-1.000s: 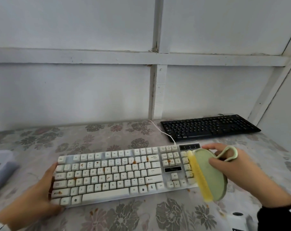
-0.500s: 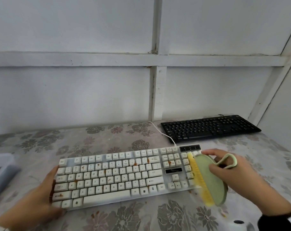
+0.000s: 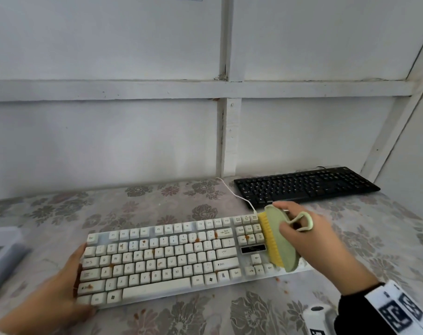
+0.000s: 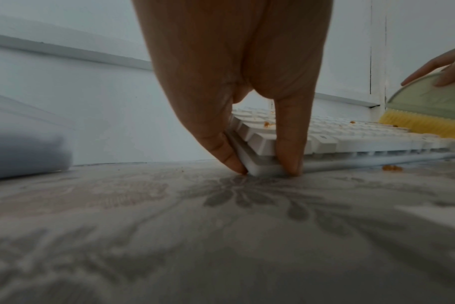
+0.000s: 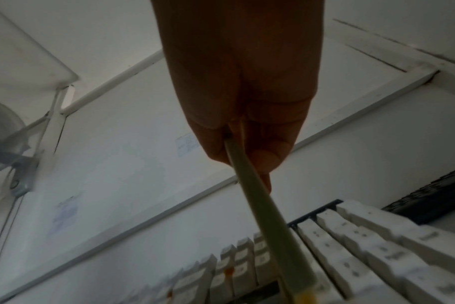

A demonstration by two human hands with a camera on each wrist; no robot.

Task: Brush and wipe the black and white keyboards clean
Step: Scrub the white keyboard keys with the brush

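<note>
We see a floral-patterned counter (image 3: 157, 209) carrying a white keyboard (image 3: 157, 262), a black keyboard (image 3: 304, 184) and scattered orange crumbs (image 4: 392, 168).

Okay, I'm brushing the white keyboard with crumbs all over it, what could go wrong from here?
1. The brush sits at the white keyboard's right end; orange crumbs already lie on the tablecloth, so sweeping may just scatter more.
2. The left hand only pinches the left edge; a hard stroke might slide the board.
3. Crumbs could be pushed between keys.
</note>
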